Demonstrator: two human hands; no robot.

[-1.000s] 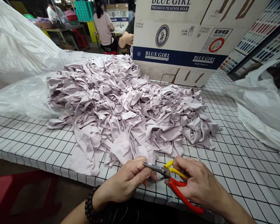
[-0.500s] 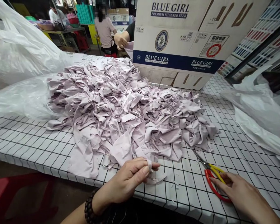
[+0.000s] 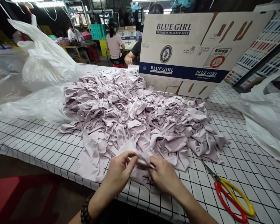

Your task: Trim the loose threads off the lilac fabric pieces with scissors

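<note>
Pale pink-lilac fabric pieces (image 3: pixel 121 105) lie in a loose heap across the table. At the heap's near edge, my left hand (image 3: pixel 121 168) pinches one fabric piece (image 3: pixel 143 161) between thumb and fingers. The same piece is gripped by my right hand (image 3: pixel 162 172), its fingers curled round the other side, so the cloth stretches between both hands. To the right, scissors (image 3: pixel 218 179) with one red and one yellow handle rest on the table, apart from my hands, tips toward the heap.
The table (image 3: pixel 37 140) has a white cloth with a black grid. A Blue Girl beer carton (image 3: pixel 177 46) stands behind the heap, a person's hand (image 3: pixel 130 58) beside it. White plastic bags (image 3: pixel 46 62) lie left, another plastic bag (image 3: pixel 266 109) right. A red stool (image 3: pixel 18 196) is lower left.
My right hand has let go of the scissors, left them on the table and moved left to grip the fabric piece with my left hand. The view has shifted slightly.
</note>
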